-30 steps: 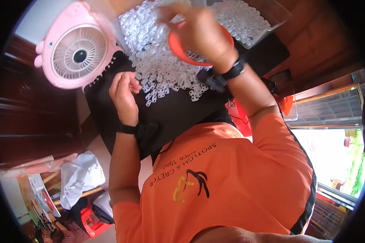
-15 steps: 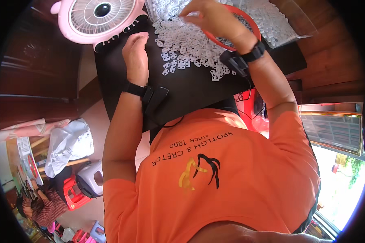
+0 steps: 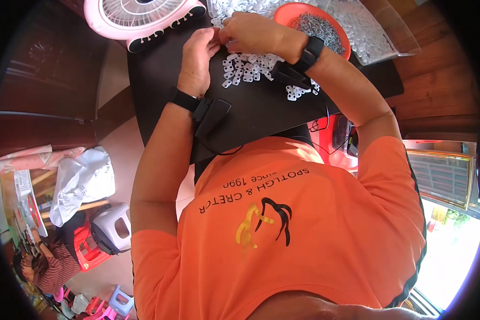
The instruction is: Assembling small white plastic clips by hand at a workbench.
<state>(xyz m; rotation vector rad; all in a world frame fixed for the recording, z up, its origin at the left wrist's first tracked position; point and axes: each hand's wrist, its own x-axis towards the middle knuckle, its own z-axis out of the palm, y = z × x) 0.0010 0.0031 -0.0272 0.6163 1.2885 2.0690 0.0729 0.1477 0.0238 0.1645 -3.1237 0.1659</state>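
Left hand [image 3: 195, 61] and right hand [image 3: 255, 35] meet at the fingertips over the far part of the black flat-topped table [image 3: 250, 120]; the fingers curl inward, and whether anything is pinched between them cannot be told. Small white plastic pieces with round holes [image 3: 245, 73] lie loose on the table, below and partly hidden behind the right hand, while a round orange-red plastic bowl [image 3: 290, 10] of thin grey metal bits [image 3: 319, 31] sits just beyond the right wrist. For handling this fine, it seems best to make the left fingertips a steady rest and let the right ones do the small adjusting, pressing lightly so that a piece neither slips nor twists, with the meeting point kept in plain sight. The left forearm runs almost straight up, its palm seemingly turned inward; the right forearm slants in from a bent elbow out to the side, back of the hand uppermost, fingers pointing left. Resting the wrists would probably reduce shake, provided the black box-bearing wrist straps [image 3: 310, 52] clear the loose pieces.
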